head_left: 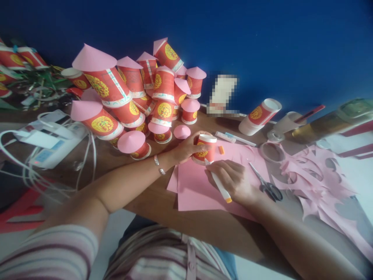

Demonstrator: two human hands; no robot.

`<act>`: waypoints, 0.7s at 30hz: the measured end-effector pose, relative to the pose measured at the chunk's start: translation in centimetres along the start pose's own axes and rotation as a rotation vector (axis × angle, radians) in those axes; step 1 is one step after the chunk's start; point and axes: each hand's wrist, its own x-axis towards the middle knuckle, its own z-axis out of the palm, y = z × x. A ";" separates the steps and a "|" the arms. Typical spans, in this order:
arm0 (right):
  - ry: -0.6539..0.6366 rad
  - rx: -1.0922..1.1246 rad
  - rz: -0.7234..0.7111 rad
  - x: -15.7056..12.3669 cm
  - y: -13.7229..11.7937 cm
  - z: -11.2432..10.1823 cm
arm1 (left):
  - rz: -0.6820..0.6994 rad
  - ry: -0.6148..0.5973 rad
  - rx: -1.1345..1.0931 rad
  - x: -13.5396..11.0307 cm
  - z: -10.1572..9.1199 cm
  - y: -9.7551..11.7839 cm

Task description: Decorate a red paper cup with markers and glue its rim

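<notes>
My left hand (pixel 188 149) is wrapped round a red paper cup (pixel 209 152) with a yellow emblem and a white end facing up. In my right hand (pixel 230 177) is a white marker (pixel 220 186) with an orange end, its tip at the lower edge of the cup. Whether the tip touches the cup, I cannot tell. Below both hands lie pink paper sheets (pixel 189 198). An orange marker cap (pixel 222 149) rests on the pink paper, just right of the cup. Nearby on the left is a pink paper cone (pixel 182 132).
Several red cups with pink cone tops (pixel 163 87) are piled at the back left. A power strip with white cables (pixel 49 144) lies left. To the right are scissors (pixel 271 190), a tape roll (pixel 272 151), stacked cups (pixel 259 116) and pink paper scraps (pixel 317 179). A blue wall (pixel 247 39) stands behind.
</notes>
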 end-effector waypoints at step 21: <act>0.016 -0.002 0.036 0.0 0.1 -0.2 | -0.023 0.003 -0.019 -0.3 0.3 0.5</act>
